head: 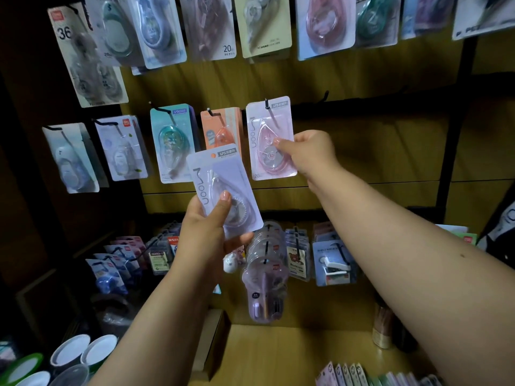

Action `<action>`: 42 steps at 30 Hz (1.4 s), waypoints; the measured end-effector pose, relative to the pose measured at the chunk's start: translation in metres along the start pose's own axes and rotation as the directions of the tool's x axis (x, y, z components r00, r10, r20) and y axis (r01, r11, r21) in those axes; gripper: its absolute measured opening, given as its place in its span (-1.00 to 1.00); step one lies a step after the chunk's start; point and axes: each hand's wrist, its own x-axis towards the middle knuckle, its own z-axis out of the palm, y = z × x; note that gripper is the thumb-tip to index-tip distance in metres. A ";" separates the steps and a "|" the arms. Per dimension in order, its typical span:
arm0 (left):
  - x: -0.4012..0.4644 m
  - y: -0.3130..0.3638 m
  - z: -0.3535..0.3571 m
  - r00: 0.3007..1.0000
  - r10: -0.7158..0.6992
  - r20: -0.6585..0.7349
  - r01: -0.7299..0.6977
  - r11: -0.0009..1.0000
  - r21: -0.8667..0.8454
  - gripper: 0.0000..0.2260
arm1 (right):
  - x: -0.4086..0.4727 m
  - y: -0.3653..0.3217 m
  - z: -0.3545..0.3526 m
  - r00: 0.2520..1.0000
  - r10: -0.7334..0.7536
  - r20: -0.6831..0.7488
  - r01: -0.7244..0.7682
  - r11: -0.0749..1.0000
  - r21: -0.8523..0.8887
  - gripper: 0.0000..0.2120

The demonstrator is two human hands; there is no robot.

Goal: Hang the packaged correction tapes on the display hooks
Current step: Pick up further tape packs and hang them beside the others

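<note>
A pink packaged correction tape (264, 126) hangs on a black display hook (267, 103) in the middle row. My right hand (309, 154) pinches its right edge, thumb on the blister front. My left hand (206, 232) grips the lower end of a lilac-white packaged correction tape (220, 179), tilted and held in front of the board, below the orange pack (220, 129). An empty black hook (324, 95) sticks out to the right of the pink pack.
More packaged tapes hang to the left, a teal one (172, 140) among them, and along the top row (211, 26). Below hang staplers and badge holders (331, 260). A wooden shelf (292, 355) lies underneath, with white round lids (83, 352) at lower left.
</note>
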 end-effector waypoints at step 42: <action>0.050 0.032 0.069 0.994 0.101 0.031 -0.106 0.948 0.300 -0.78 | -0.005 -0.010 -0.009 0.998 -0.012 0.063 0.000 0.984 0.177 -0.81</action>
